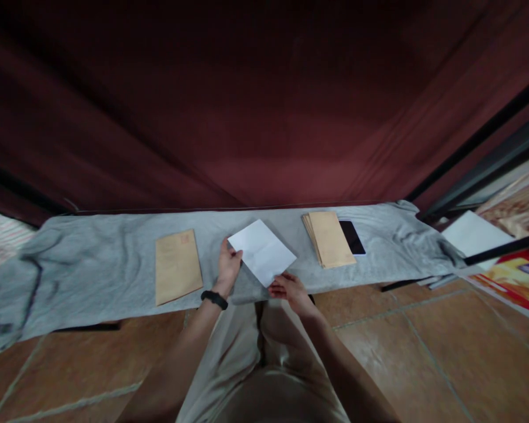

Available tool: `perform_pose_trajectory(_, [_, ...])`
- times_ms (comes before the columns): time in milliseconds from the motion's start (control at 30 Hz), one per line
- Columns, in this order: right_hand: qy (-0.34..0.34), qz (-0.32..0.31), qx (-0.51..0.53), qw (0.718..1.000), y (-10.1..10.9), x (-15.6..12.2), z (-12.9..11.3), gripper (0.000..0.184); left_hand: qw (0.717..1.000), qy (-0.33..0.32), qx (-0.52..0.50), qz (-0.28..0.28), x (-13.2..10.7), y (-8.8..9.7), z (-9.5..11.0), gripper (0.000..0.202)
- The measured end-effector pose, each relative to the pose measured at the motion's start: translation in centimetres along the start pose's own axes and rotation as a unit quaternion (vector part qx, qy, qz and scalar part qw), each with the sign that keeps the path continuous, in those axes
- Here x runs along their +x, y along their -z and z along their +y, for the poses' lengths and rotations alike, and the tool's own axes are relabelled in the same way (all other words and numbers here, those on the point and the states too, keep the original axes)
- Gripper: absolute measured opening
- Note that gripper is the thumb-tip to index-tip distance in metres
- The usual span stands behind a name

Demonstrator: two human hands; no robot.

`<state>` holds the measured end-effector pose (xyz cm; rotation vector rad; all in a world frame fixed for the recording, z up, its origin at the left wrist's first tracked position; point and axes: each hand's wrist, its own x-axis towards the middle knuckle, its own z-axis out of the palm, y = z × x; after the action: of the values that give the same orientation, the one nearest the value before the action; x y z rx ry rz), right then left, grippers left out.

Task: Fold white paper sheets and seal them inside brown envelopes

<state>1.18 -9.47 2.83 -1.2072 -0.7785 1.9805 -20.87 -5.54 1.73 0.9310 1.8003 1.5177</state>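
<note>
A white sheet of paper (263, 249) is held at a slant over the grey cloth, in front of my body. My left hand (229, 262) pinches its left corner, with the thumb on top. At the near corner my right hand (287, 288) grips the sheet, fingers curled at its edge. Left of my hands a brown envelope (178, 266) with a small reddish print in its upper corner lies flat. A stack of several brown envelopes (332, 239) sits to the right, slightly fanned.
A dark phone (352, 237) lies beside the stack, partly under it. The grey cloth (392, 235) covers a long narrow surface against a dark red fabric wall (264, 117). At the far right are a white board (475, 235) and a red-yellow printed package (518, 279).
</note>
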Motion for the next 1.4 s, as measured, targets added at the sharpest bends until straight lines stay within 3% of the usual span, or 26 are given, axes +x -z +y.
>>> perform_pose_trajectory(167, [-0.031, -0.032, 0.021, 0.999, -1.7, -0.2, 1.2, 0.037, 0.996, -0.008, 0.084, -0.017, 2.7, -0.9, 0.4, 0.071])
perform_pose_trajectory(267, [-0.041, -0.038, 0.034, 0.998, -2.2, -0.3, 1.3, 0.039, 0.979, -0.075, 0.189, 0.002, 2.3, -1.2, 0.8, 0.062])
perform_pose_trajectory(367, [-0.051, -0.07, 0.0, 0.996, -2.0, -0.5, 1.3, 0.043, 0.93, -0.202, 0.308, -0.011, 0.5, -1.8, 1.1, 0.053])
perform_pose_trajectory(467, [-0.035, -0.111, -0.08, 0.99, -1.4, -0.6, 1.1, 0.046, 0.864, -0.288, 0.393, -0.125, -1.6, -3.0, 1.2, 0.051])
perform_pose_trajectory(533, [0.034, -0.078, -0.164, 0.983, -0.7, -0.2, 0.7, 0.042, 0.818, -0.322, 0.433, -0.2, -2.6, -4.0, 1.2, 0.052])
perform_pose_trajectory(600, [0.158, 0.005, -0.279, 0.947, 0.3, 0.5, 0.1, 0.038, 0.784, -0.341, 0.455, -0.247, -3.2, -4.8, 1.0, 0.053])
perform_pose_trajectory(700, [0.334, 0.089, -0.441, 0.828, 1.9, 1.5, -0.5, 0.038, 0.769, -0.347, 0.466, -0.266, -3.4, -5.4, 0.8, 0.053])
perform_pose_trajectory(800, [0.387, 0.085, -0.567, 0.722, 3.0, 2.2, -0.1, 0.042, 0.765, -0.351, 0.469, -0.269, -2.9, -5.5, 0.6, 0.054])
perform_pose_trajectory(900, [0.378, 0.093, -0.644, 0.658, 3.1, 2.2, 0.7, 0.045, 0.758, -0.354, 0.472, -0.276, -2.0, -5.4, 0.6, 0.055])
perform_pose_trajectory(1000, [0.375, 0.097, -0.667, 0.637, 2.8, 2.0, 1.1, 0.049, 0.759, -0.347, 0.479, -0.271, -1.0, -5.6, 0.7, 0.054])
perform_pose_trajectory(1400, [0.384, 0.114, -0.695, 0.597, 2.5, 1.9, 1.1, 0.048, 0.769, -0.338, 0.497, -0.218, 2.4, -8.3, 0.7, 0.052])
